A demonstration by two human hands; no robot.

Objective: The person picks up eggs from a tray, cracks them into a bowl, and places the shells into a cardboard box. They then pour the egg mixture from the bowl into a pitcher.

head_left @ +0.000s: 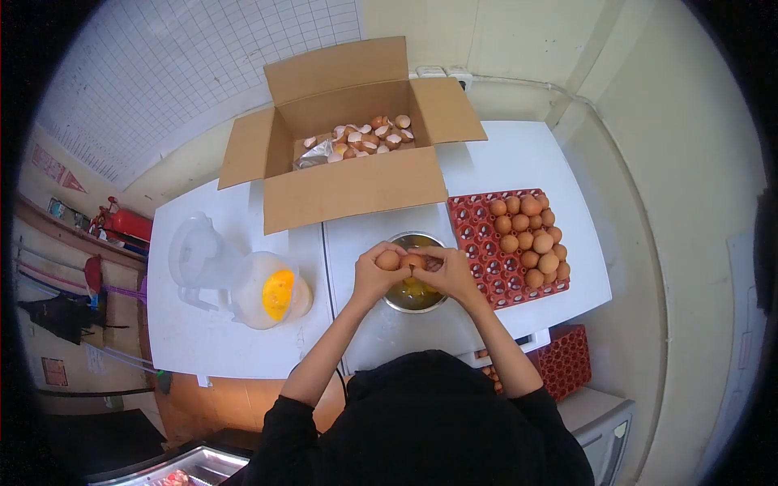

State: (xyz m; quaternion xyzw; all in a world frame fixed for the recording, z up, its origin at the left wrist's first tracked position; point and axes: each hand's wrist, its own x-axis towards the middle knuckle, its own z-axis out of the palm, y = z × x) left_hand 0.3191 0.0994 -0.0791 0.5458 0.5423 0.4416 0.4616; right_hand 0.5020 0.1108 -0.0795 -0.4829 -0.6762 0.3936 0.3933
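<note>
Over a metal bowl [415, 306] with raw egg in it, both hands are close together. My left hand [374, 274] is closed around a brown egg [388, 260], its fingertips also at a second egg. My right hand [450, 271] has its fingers on that second brown egg [413, 262], which appears cracked at its lower edge. To the right of the bowl lies a red egg tray [491, 257] with several brown eggs [532, 228] on its right part.
Behind the bowl stands an open cardboard box [348, 194] holding several broken eggshells [369, 139]. Two translucent plastic jugs [194, 251] [251, 292] are at the left, one with yolk-coloured contents. More red trays [567, 360] sit below the table's right edge.
</note>
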